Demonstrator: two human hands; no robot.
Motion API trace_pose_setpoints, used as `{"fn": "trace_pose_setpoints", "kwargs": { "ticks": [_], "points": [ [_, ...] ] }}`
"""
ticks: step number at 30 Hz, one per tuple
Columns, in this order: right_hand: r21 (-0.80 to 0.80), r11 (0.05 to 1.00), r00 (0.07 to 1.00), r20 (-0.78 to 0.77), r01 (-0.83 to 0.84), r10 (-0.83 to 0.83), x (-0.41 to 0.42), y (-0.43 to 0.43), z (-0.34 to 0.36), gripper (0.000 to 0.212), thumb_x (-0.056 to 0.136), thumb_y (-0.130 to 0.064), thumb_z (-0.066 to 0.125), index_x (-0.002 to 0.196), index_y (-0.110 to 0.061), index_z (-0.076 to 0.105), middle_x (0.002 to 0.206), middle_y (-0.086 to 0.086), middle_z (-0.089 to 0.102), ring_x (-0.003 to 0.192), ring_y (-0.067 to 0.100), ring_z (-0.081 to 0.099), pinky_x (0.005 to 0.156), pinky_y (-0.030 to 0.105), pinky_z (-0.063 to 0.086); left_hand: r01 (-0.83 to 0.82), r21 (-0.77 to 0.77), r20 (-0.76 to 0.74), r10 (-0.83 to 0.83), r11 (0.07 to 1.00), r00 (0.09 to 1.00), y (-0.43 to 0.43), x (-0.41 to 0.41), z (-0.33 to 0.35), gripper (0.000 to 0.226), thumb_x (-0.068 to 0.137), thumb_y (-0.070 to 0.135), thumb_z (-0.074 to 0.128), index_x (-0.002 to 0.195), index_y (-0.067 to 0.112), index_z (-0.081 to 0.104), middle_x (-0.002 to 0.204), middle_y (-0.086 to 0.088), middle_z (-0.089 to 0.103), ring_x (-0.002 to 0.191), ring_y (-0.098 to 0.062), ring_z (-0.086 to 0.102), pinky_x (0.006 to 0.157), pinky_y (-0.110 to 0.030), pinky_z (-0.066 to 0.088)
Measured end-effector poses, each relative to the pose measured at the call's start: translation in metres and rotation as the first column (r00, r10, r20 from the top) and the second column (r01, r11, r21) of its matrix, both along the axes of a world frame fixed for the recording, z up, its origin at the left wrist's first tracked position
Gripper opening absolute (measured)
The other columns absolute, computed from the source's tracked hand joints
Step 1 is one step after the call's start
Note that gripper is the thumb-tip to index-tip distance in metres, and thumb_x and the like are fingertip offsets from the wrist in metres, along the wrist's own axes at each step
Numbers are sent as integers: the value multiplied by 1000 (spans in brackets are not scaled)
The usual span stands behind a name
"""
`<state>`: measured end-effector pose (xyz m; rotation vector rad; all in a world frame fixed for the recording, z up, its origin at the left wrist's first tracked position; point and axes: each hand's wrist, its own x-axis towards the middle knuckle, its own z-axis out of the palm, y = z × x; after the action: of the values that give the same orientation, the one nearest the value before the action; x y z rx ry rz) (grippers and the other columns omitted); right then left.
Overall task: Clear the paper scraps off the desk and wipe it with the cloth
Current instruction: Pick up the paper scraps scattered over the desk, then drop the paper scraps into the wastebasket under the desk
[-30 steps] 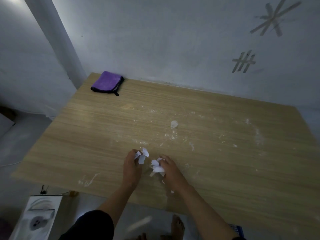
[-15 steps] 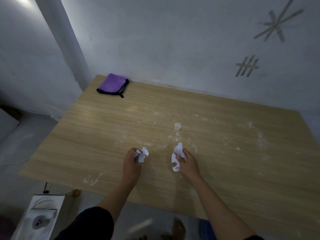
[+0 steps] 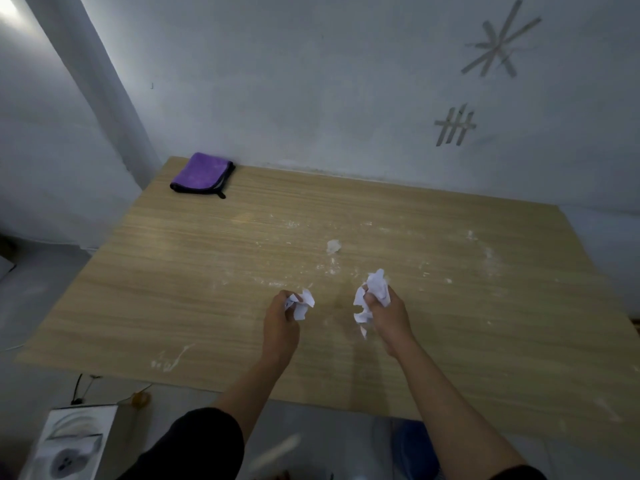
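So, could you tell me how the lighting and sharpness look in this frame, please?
Head view: dim, bluish light, a bright glare top left; left hand and right hand with their scraps are fairly sharp; the cloth reads clearly; the box at bottom left is soft.

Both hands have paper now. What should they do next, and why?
Probably reach the right hand, already gripping paper scraps, forward for the small white scrap lying on the desk just beyond it; the purple cloth shouldn't wipe until that's gone.
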<state>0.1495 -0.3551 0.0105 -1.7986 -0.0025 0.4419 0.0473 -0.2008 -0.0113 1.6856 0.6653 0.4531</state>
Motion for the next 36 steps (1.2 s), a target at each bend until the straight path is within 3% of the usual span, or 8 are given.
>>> {"fn": "trace_pose_setpoints", "kwargs": {
  "ticks": [5, 10, 16, 19, 23, 27, 30, 36],
  "points": [
    [30, 999, 999, -15, 45, -45, 7, -26, 3, 19, 92, -13, 53, 95, -32, 58, 87, -4, 63, 78, 17, 61, 66, 27, 48, 33, 26, -21, -32, 999, 999, -25, 8, 6, 42, 81, -18, 39, 76, 22, 50, 92, -3, 60, 84, -6, 56, 62, -2, 40],
    [43, 996, 997, -3, 79, -78, 9, -71, 5, 13, 92, -14, 54, 102, -20, 60, 86, -1, 63, 73, 15, 60, 49, 15, 47, 63, 32, -29, -62, 997, 998, -61, 14, 9, 42, 80, -17, 39, 75, 23, 51, 93, -4, 61, 88, -15, 57, 66, -10, 43],
    [11, 996, 995, -49, 89, -88, 0, -130, 0, 12, 93, -19, 52, 103, -23, 57, 88, -4, 62, 77, 12, 60, 61, 25, 46, 70, 22, -27, -70, 997, 997, -116, 14, 1, 39, 80, -12, 43, 73, 25, 51, 92, -6, 63, 87, -16, 59, 66, -16, 42],
    [0, 999, 998, -33, 53, -53, -10, -222, 0, 12, 93, -20, 52, 103, -26, 54, 88, -6, 61, 78, 10, 59, 65, 26, 47, 85, 17, -22, -85, 996, 996, -216, 4, -3, 27, 83, -5, 48, 79, 20, 54, 93, -6, 65, 89, -18, 61, 69, -21, 43],
    [7, 997, 996, -48, 71, -70, -19, -236, 1, 19, 93, -19, 52, 112, -22, 56, 95, -1, 61, 80, 13, 59, 70, 27, 48, 44, 36, -56, -42, 998, 998, -242, 0, -9, 21, 83, -7, 47, 83, 13, 55, 90, -7, 63, 83, -17, 57, 64, -14, 41],
    [31, 997, 995, -80, 68, -66, -37, -291, -9, 29, 94, -12, 48, 123, -16, 52, 103, 0, 58, 87, 16, 57, 74, 27, 45, 95, -67, -54, -99, 993, 994, -317, -17, -19, 18, 84, -5, 51, 78, 12, 54, 83, -3, 59, 76, -15, 53, 60, -12, 39],
    [15, 995, 990, -105, 98, -96, -50, -322, -19, 34, 95, -13, 49, 129, -13, 49, 113, 3, 57, 95, 19, 55, 68, 24, 45, 80, -62, -80, -85, 995, 993, -358, -33, -22, 13, 84, 1, 52, 78, 12, 54, 78, 3, 59, 72, -8, 54, 58, -8, 38],
    [-25, 981, 961, -199, 191, -192, -72, -364, -50, 23, 95, -15, 47, 116, -14, 54, 109, 9, 60, 89, 23, 57, 68, 27, 46, 111, -75, -158, -122, 991, 980, -404, -54, -45, 14, 85, -1, 53, 83, 13, 57, 86, -5, 65, 78, -13, 57, 58, -6, 40]
  ]
}}
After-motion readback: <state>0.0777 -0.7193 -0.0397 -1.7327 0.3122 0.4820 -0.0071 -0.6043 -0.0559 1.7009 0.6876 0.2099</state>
